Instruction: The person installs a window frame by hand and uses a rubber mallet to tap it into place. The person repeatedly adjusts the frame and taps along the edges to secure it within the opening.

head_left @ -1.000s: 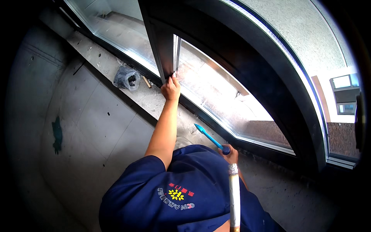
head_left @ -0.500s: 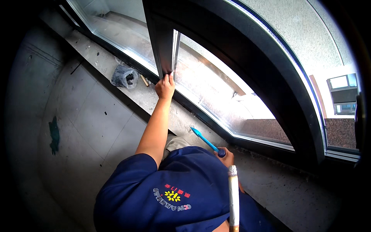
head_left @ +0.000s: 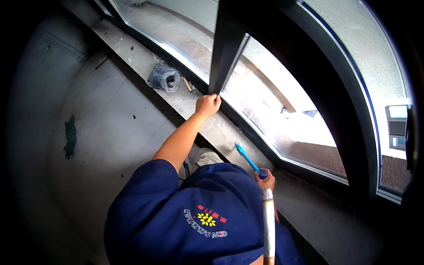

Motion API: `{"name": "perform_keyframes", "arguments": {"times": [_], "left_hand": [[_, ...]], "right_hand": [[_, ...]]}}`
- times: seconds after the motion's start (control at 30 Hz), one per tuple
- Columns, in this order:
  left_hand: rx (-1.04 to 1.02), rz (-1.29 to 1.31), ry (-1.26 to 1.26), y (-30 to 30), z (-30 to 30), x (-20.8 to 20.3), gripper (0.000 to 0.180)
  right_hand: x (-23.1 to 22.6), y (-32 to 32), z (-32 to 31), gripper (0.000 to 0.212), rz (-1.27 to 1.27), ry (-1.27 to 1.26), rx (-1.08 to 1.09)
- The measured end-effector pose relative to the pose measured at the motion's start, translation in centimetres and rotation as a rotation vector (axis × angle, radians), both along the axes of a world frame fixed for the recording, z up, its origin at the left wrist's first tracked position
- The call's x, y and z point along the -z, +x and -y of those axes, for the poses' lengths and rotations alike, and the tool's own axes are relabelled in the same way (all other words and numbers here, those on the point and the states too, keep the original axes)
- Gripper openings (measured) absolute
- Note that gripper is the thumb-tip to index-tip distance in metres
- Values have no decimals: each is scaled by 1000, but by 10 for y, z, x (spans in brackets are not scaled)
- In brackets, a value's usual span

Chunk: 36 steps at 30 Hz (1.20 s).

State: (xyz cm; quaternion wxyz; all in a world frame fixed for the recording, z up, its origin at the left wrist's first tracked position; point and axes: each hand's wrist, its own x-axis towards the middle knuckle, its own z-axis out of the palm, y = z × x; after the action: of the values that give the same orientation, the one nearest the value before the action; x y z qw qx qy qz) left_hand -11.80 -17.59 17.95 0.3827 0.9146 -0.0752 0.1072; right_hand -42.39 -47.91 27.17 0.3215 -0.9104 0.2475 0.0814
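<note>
My left hand (head_left: 208, 105) is at the lower end of a dark upright window bar (head_left: 224, 57), where the bar meets the bottom frame. Its fingers are bent and pressed together against the bar's edge; whatever they pinch is too small to make out. Low at the right, my right hand (head_left: 267, 180) is closed around a light-blue tool (head_left: 248, 158) with a flared, pointed tip and a dark blue rounded end. The tip points away from me, over the concrete ledge (head_left: 221, 132). What kind of tool it is does not show clearly.
A clear plastic bag (head_left: 164, 78) with dark bits lies on the ledge beside a short wooden stick (head_left: 187, 85). Large glass panes (head_left: 282, 110) stand in black frames ahead. A dark green scrap (head_left: 70, 137) lies on the tiled floor. A cigarette (head_left: 268, 225) rises close in front.
My left hand has slid down the upright bar to its lower end, the wrist bending over. The right hand keeps its hold on the blue tool. The whole view has shifted.
</note>
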Motion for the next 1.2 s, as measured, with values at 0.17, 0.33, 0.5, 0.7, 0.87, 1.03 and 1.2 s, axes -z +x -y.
{"name": "perform_keyframes", "arguments": {"times": [0.17,0.33,0.5,0.7,0.87,1.03,1.2], "left_hand": [[-389,-373,216,20,-128,71,26],[-360,-402,413,68,-206,126,21],[-267,-590,611,113,-212,159,24],[-171,-561,656,123,-227,179,24],[-127,-372,500,107,-219,151,20],[-129,-486,584,113,-226,158,20],[-114,-524,513,117,-222,169,20]], "right_hand": [[-1,0,-34,30,-7,-68,79],[-5,6,-64,30,-99,-128,101],[-23,27,-98,29,-134,-149,144],[-34,38,-115,29,-99,-191,212],[-18,27,-111,31,-98,-204,380],[-10,29,-121,30,-206,-272,556],[-11,37,-114,40,-168,-391,744]]}}
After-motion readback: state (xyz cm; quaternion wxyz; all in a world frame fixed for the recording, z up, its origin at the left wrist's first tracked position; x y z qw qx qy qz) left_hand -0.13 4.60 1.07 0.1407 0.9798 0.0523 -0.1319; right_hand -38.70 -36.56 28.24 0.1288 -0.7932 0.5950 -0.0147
